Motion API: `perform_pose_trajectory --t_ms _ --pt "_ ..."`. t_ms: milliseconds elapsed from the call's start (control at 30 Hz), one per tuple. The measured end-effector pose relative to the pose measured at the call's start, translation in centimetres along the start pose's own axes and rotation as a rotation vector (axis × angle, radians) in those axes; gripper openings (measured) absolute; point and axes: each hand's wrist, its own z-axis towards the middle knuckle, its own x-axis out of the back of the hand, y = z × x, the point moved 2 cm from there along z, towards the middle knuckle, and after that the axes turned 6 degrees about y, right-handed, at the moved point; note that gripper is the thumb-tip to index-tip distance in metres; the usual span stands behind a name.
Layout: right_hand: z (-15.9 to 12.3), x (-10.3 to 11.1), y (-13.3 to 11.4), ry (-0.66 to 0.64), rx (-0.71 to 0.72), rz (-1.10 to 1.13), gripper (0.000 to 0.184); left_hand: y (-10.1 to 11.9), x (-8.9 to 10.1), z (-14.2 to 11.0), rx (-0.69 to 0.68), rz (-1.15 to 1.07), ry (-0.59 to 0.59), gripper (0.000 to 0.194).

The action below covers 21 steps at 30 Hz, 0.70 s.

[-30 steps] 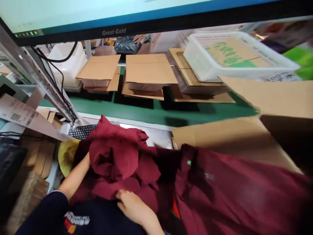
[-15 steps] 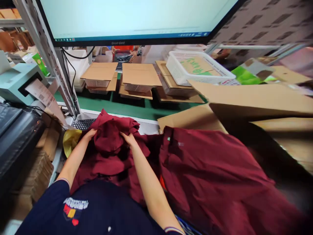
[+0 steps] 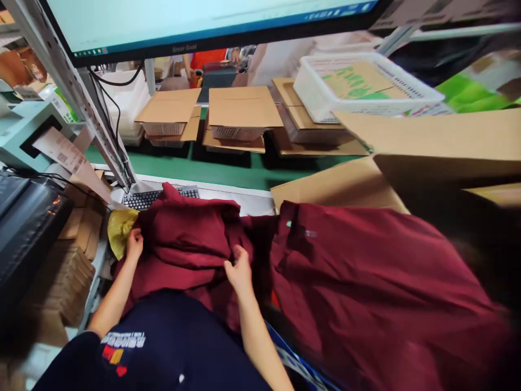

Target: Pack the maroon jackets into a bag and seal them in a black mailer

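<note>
Head camera view: a worker in a dark-blue short-sleeved shirt spans a rumpled maroon cloth with both bare hands, apparently to keep its folds spread and under control. The left hand curls at the cloth's left edge, beside a crumpled yellow piece of material; whether its fingers close on either cannot be told. The right hand rests at the opposite side, thumb and fingers on the fabric, though a firm pinch is not clear. The cloth lies directly before the worker, partly in front of a black keyboard, within easy reach of both arms. To the right, a broad maroon fabric piece spreads in front of an open brown cardboard box, seemingly laid out to stay close by. Compared with half a second earlier, the hands are wider apart, the bunched hollow between them is flatter, and more of the keyboard shows.
</note>
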Motion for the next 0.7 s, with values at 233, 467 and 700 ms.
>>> perform_pose_trajectory --t_ms 233,467,700 --pt "1.3 -5.2 -4.1 -0.260 0.523 -0.689 0.065 2.3 -6.2 -2.5 -0.819 0.859 -0.680 0.071" --pt "0.9 -5.1 -0.3 -0.417 0.414 -0.787 0.068 4.5 -8.2 -0.2 -0.743 0.706 -0.590 0.043" --pt "10.0 -1.8 -5.7 -0.007 -0.067 0.045 0.033 14.9 -13.4 8.6 -0.496 0.577 -0.205 0.025"
